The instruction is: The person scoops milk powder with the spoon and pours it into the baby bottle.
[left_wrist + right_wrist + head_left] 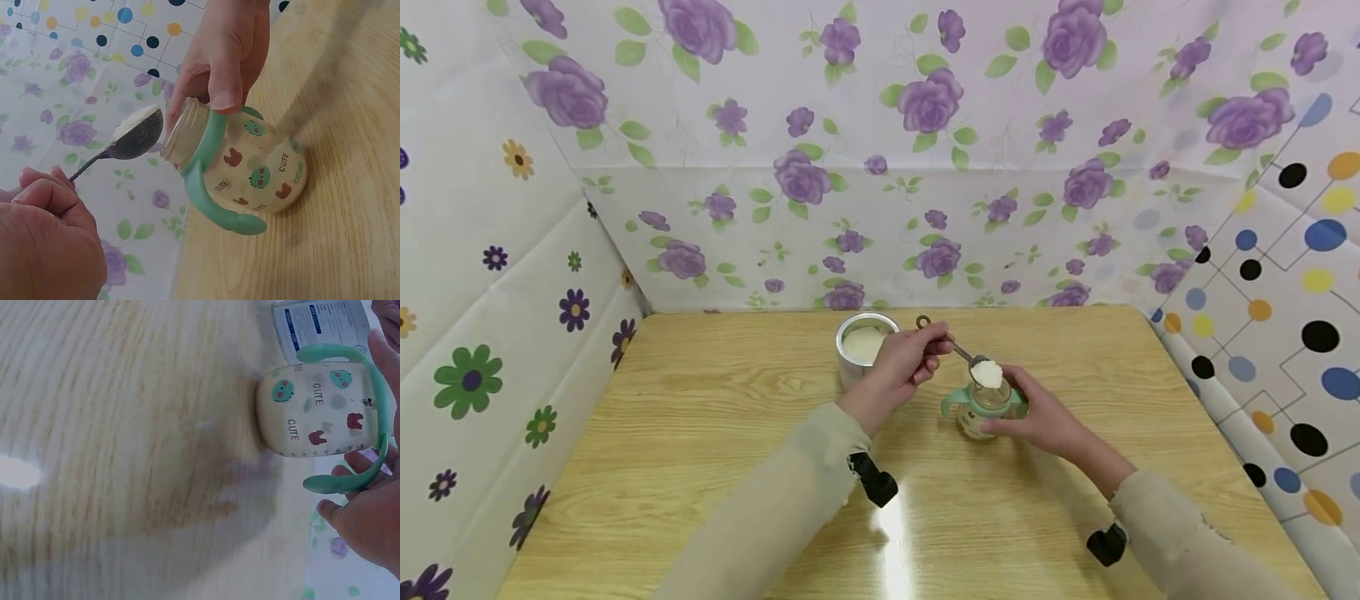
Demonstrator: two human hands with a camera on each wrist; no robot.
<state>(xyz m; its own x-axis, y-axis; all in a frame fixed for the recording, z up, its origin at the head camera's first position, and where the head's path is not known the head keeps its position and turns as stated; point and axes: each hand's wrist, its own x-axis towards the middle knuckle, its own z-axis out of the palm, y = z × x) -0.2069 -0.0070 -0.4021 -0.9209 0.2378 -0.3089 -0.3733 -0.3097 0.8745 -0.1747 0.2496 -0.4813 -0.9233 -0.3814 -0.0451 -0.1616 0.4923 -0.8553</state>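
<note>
My left hand (901,363) grips the thin dark handle of a spoon (134,139), whose bowl carries a heap of white powder (987,373). That bowl hangs just over the mouth of a clear baby bottle (275,169), which has green side handles (215,215) and small printed figures. My right hand (1047,419) holds the bottle around its neck, thumb on the near side and fingers behind. In the right wrist view the bottle (319,412) stands upright on the wooden table, while the spoon is out of sight there.
An open metal can (852,371) of pale powder stands left of the bottle, partly behind my left hand. The wooden table (715,467) ends at a flower-patterned cloth (805,233) at the back. Patterned cloths also hang at both sides.
</note>
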